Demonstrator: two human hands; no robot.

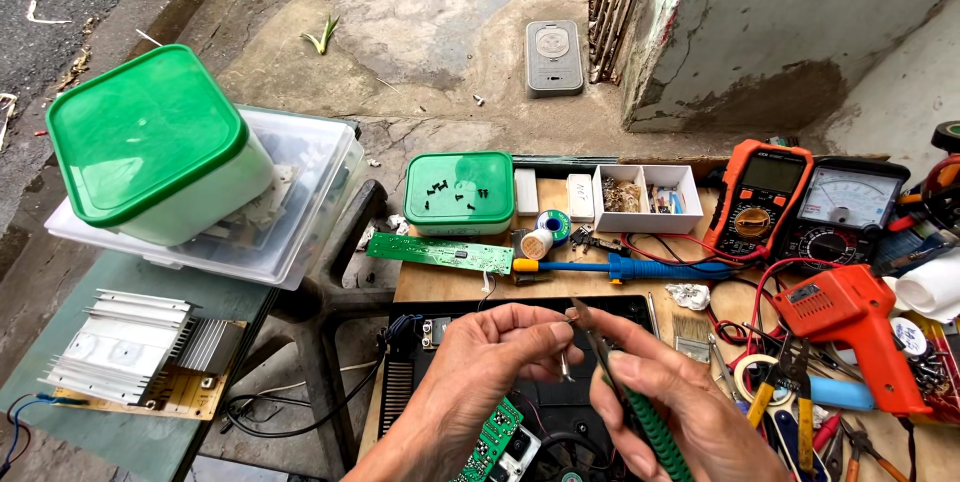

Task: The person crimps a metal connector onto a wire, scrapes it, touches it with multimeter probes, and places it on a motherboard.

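Outdoors on cracked concrete, w/ a wooden bench (pixel 440 282) crowded w/ electronics gear. Left hand (pixel 480 372) pinches a small metal part (pixel 571 314) between thumb and forefinger tips, just above a black device (pixel 400 382) lying open on the bench. Right hand (pixel 665 407) is closed round green-handled pliers (pixel 650 432); their thin tips (pixel 590 327) reach up to the part, touching or nearly so, can't tell which. A small green board (pixel 490 442) sits under the left wrist.

Behind the hands: long green PCB (pixel 440 253), blue-handled tool w/ yellow collar (pixel 620 267), solder spool (pixel 552 225), green-lidded box (pixel 460 192) w/ black screws on the lid, white divided tray (pixel 645 197) of small parts. Right side: orange multimeter (pixel 760 197), analog meter (pixel 845 207), orange solder gun (pixel 850 327), brush (pixel 690 332), yellow-handled cutters (pixel 780 392), red leads looping between them.

Left, on a grey-green table (pixel 120 442): finned heatsink (pixel 125 347) on a board, clear bin (pixel 290 202) w/ a green-lidded tub (pixel 150 142) resting tilted on top. Grey remote-like unit (pixel 553 57) lies on the ground beyond, near a stained wall (pixel 780 32).
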